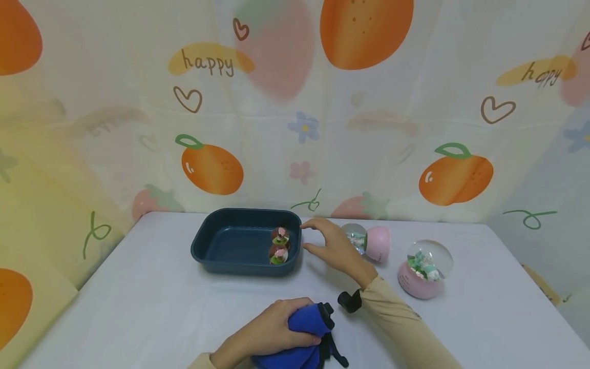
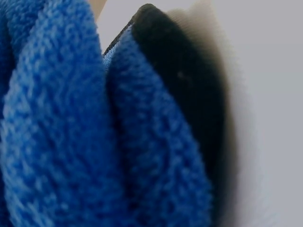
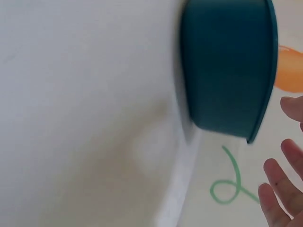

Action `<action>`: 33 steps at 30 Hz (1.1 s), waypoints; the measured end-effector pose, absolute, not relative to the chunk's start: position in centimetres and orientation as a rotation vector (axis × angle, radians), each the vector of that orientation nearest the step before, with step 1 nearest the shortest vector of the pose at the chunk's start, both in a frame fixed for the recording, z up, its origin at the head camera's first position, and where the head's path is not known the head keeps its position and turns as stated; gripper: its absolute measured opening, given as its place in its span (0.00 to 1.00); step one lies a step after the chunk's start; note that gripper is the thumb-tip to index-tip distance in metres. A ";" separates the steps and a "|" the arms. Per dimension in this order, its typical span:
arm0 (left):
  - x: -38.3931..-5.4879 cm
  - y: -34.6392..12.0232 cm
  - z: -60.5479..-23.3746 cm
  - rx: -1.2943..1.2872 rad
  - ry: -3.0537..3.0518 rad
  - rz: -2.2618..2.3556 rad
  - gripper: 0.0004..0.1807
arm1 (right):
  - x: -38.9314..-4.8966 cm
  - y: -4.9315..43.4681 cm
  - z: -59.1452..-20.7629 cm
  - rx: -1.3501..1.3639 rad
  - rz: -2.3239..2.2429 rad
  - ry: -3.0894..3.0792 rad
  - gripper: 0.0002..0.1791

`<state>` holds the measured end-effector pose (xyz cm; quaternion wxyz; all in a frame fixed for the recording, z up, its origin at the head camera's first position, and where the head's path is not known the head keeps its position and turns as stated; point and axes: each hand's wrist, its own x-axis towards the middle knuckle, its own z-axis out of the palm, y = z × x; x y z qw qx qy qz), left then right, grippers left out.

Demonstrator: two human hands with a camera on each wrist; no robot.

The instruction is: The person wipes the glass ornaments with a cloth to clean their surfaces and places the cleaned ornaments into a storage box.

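Head view: the right hand [image 1: 334, 248] extends to just beside the right end of the dark blue tray [image 1: 230, 247], thumb and fingers spread apart. Nearer the person than the tray, the left hand [image 1: 276, 328], back upward, grips a bundled blue cloth [image 1: 309, 320].

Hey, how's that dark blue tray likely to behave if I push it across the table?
The tray looks stiff, since its walls stand up evenly. Being low and broad, it seems unlikely to tip. The two small round ornaments inside its right end might roll or slide.
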<state>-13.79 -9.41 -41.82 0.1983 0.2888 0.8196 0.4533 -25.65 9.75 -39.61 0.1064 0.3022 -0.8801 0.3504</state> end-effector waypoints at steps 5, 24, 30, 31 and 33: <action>-13.7 -9.4 -41.9 0.823 2.308 1.264 0.15 | -24.9 11.8 -39.7 0.853 1.051 -2.560 0.22; -13.7 -9.5 -42.1 0.824 2.307 1.274 0.15 | -24.5 18.2 -39.5 0.629 0.798 -2.614 0.29; -13.8 -9.5 -42.1 0.823 2.296 1.271 0.15 | -25.1 19.5 -39.5 0.599 0.703 -2.707 0.31; -13.8 -9.4 -42.1 0.822 2.294 1.271 0.15 | -25.2 19.6 -39.5 0.598 0.691 -2.717 0.32; -13.8 -9.4 -42.0 0.823 2.294 1.271 0.15 | -25.3 19.6 -39.5 0.602 0.669 -2.731 0.33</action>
